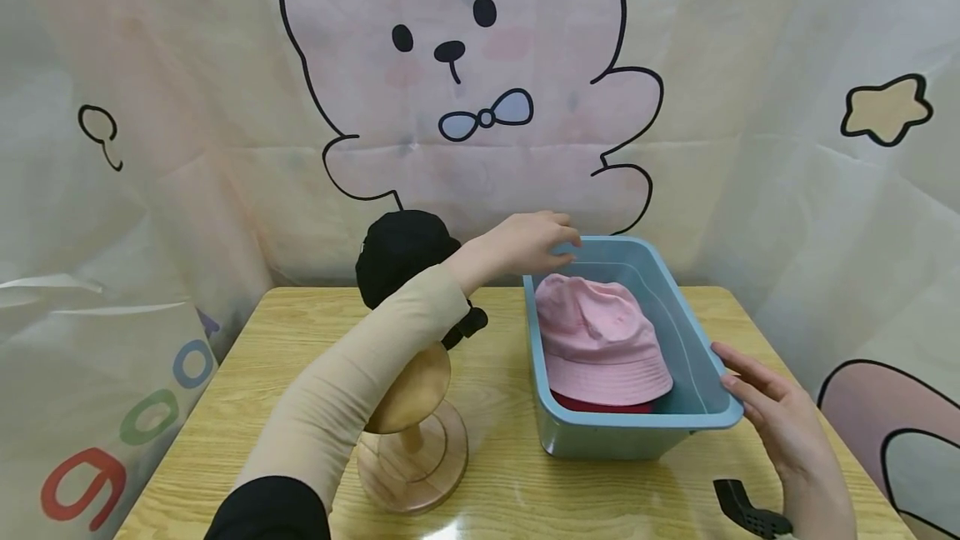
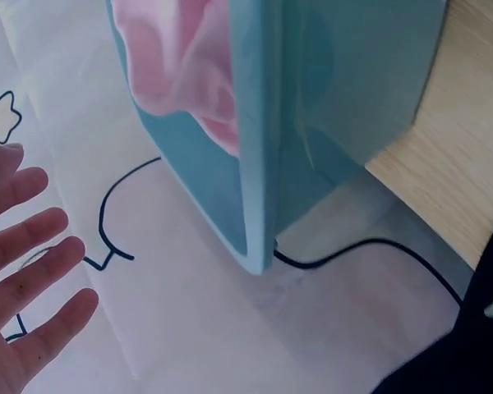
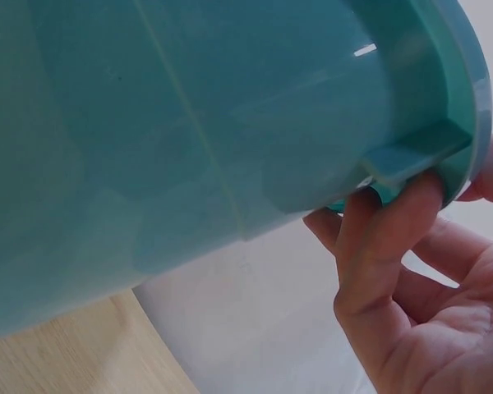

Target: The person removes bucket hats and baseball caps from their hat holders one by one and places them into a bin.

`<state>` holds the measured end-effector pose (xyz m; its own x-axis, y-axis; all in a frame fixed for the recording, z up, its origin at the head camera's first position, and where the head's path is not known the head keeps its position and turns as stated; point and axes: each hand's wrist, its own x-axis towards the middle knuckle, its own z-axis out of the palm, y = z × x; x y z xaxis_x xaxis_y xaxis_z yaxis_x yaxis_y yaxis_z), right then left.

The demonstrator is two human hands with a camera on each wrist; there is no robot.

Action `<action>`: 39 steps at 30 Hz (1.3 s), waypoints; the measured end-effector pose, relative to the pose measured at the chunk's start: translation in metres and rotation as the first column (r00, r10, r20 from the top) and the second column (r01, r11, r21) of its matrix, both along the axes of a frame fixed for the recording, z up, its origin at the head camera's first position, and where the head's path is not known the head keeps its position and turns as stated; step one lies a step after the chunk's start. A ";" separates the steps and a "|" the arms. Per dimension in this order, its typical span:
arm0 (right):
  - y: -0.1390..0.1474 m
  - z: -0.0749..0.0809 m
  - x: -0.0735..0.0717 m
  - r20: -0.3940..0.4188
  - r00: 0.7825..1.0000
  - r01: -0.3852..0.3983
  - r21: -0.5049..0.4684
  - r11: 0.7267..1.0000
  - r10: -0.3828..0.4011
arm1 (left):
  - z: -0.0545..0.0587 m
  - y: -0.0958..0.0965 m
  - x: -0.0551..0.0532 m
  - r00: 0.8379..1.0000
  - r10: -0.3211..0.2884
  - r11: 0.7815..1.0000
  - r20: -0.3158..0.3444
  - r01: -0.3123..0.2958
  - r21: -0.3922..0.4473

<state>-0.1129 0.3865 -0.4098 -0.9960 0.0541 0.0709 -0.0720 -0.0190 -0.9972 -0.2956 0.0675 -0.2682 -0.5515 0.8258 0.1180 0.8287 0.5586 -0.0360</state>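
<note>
A light blue plastic bin [image 1: 675,307] stands at the right of the table. Inside it a pink bucket hat [image 1: 600,340] lies over something red [image 1: 600,404], mostly hidden. My left hand [image 1: 536,242] is above the bin's far left corner; in the left wrist view its fingers [image 2: 45,271] are spread, apart from the bin and holding nothing. My right hand [image 1: 787,415] grips the bin's near right corner, with fingers curled under the rim in the right wrist view. Behind my left forearm, a black cap [image 1: 405,248] sits on a wooden stand [image 1: 412,461], partly covered by the sleeve.
The wooden table [image 1: 495,490] ends at a printed curtain [image 1: 690,132] behind and at both sides. The stand with the cap is left of the bin, under my left arm. A black strap [image 1: 742,511] shows at my right wrist.
</note>
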 end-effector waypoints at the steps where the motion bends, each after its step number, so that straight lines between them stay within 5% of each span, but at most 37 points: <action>1: 0.000 0.000 0.000 -0.003 1.000 0.000 -0.004 1.000 0.000 | 0.000 -0.002 0.000 1.000 0.003 1.000 -0.005 -0.003 -0.005; 21: -0.001 0.001 0.002 -0.013 1.000 0.002 -0.032 0.999 -0.002 | -0.013 -0.039 -0.021 0.999 0.038 0.998 0.003 -0.038 -0.044; 39: -0.002 -0.001 0.003 -0.012 1.000 -0.004 -0.015 1.000 0.004 | -0.009 -0.074 -0.030 0.998 0.054 0.994 -0.017 -0.056 -0.098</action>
